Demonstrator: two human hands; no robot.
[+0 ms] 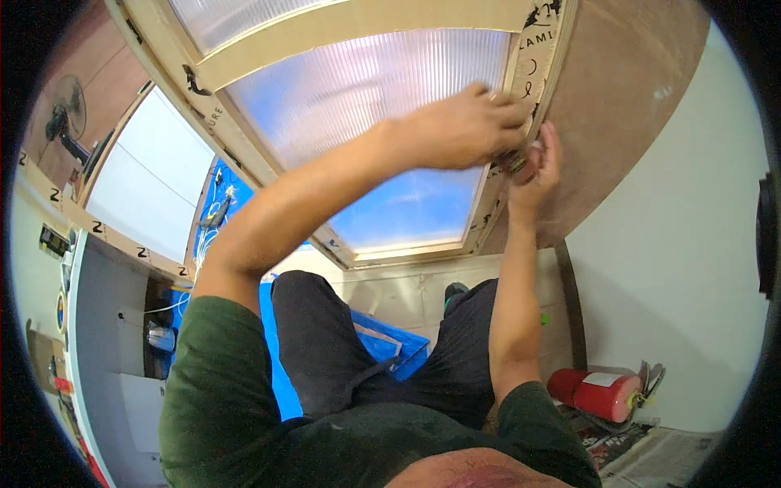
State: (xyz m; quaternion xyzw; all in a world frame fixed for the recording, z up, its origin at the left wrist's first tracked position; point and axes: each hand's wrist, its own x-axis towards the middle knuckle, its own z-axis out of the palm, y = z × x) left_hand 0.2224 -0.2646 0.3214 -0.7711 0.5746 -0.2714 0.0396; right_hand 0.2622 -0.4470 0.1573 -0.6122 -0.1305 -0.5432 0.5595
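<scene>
In front of me stands a door with ribbed translucent panels (358, 98); pale masking tape with dark print covers its frame (533, 57). My left hand (480, 126) reaches across the panel to the frame's right edge, its fingers curled inward and slightly blurred. Just below and to the right, my right hand (538, 167) is raised at the same edge, with its fingers bent upward. Between the two hands sits a small dark thing (514, 163), mostly covered by fingers. I cannot make out its kind, nor whether it is fixed to the door.
A brown panel (618, 106) and a white wall (675, 268) rise on the right. A red fire extinguisher (594, 394) lies near the lower right. Blue sheeting (281, 382) covers floor by my legs. Cables (203, 244), a grey cabinet (114, 325) and a fan (69, 114) are leftward.
</scene>
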